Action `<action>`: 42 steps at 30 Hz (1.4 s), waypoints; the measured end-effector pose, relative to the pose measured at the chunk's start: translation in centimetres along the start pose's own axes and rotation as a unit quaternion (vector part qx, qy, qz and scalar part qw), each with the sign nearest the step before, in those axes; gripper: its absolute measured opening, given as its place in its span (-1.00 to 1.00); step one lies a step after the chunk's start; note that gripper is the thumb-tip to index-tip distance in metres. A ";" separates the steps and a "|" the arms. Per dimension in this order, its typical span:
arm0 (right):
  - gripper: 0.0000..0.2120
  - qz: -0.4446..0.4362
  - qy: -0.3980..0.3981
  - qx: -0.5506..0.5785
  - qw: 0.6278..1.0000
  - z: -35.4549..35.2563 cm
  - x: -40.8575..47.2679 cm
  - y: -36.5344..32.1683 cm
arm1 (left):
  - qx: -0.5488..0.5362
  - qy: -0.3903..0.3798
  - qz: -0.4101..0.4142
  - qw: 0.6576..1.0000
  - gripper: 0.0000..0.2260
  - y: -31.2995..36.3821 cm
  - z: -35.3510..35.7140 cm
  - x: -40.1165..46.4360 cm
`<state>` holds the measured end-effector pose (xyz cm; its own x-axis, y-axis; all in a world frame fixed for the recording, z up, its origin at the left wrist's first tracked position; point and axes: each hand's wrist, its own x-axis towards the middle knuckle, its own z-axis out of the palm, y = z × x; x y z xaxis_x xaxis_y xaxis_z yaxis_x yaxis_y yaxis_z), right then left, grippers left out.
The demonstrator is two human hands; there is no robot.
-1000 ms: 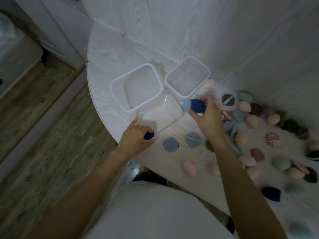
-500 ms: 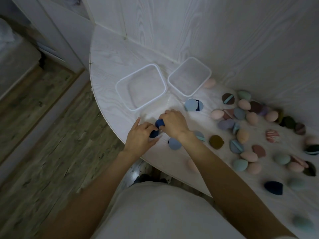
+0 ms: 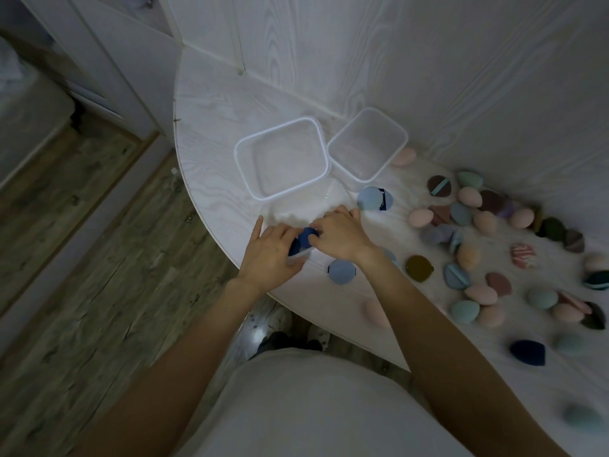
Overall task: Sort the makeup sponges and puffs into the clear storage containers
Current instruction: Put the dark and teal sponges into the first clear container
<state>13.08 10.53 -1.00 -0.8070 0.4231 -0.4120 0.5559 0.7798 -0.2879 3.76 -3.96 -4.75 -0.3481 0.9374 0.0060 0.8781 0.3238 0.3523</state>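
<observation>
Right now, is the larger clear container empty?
Empty: through the larger clear container only its bare bottom shows; no sponges or puffs inside.

Right hand [image 3: 339,235] now back from the far light-blue puff [image 3: 374,199], left lying by the containers; fingers meeting the left hand [image 3: 270,255] at the table edge, both on dark-blue puffs [image 3: 304,237] over a third clear container [image 3: 298,255].

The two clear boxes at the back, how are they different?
The left box looks wider and has a thick white rim; the right box looks smaller, with a thinner, clearer rim. The left box sits nearer the table's edge, the right box nearer the wall. Both are clear, open and empty.
</observation>
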 end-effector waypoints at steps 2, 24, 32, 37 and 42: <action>-0.75 -0.005 -0.001 0.001 1.000 0.0 -0.2 0.1 | 0.002 -0.001 0.001 1.000 -0.49 0.1 -0.2 -0.1; -0.81 0.174 0.282 0.105 0.938 1.5 -14.2 4.8 | -0.300 0.017 0.157 0.941 -0.73 7.7 -2.7 2.6; -0.78 0.411 0.290 0.179 0.846 6.6 -26.3 15.0 | -0.156 -0.232 0.228 0.932 -0.68 18.6 4.4 6.1; -0.62 0.446 0.284 0.179 0.830 8.6 -31.0 21.2 | -0.103 -0.235 0.247 0.934 -0.66 26.9 7.6 7.8; -0.48 0.401 0.213 0.169 0.875 9.4 -32.5 26.0 | -0.090 -0.215 0.296 0.926 -0.63 33.4 10.8 7.6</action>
<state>55.64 12.72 -3.23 -0.0913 0.9613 -0.2599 0.9466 0.0027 -0.3224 33.98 15.38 -3.10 0.3734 0.9209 -0.1117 0.7914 -0.2534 0.5562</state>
